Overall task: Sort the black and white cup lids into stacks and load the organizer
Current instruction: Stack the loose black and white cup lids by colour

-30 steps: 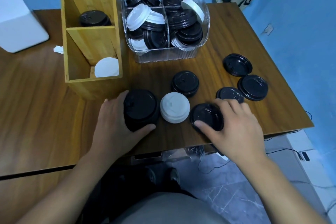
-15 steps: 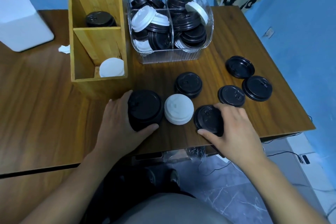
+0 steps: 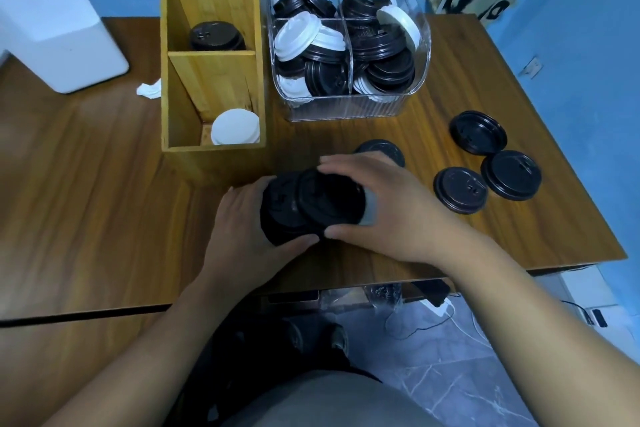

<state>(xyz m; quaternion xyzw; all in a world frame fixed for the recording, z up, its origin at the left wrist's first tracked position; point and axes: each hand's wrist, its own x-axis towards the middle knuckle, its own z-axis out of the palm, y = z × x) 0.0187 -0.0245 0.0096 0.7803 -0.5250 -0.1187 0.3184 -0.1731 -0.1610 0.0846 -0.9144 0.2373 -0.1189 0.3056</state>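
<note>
- Two hands meet at the near middle of the table (image 3: 86, 184). The black stack (image 3: 278, 222) is gripped by the left hand (image 3: 239, 218), with thumb and fingers curled round its side, evidently to steady it.
- One black lid (image 3: 329, 198) is pinched by its rim in the right hand (image 3: 401, 208) and held over the stack's top, judged ready for seating.
- Three loose black lids (image 3: 460, 189) lie flat to the right, within reach for later stacking.
- Colours are kept apart in the wooden organizer (image 3: 214, 163), just beyond the stack: black lids (image 3: 216, 36) are in its middle compartment and a white lid (image 3: 235, 126) is in its nearest.
- Mixed lids are heaped in the clear bin (image 3: 346, 107), right of the organizer, so much sorting is judged to remain.
</note>
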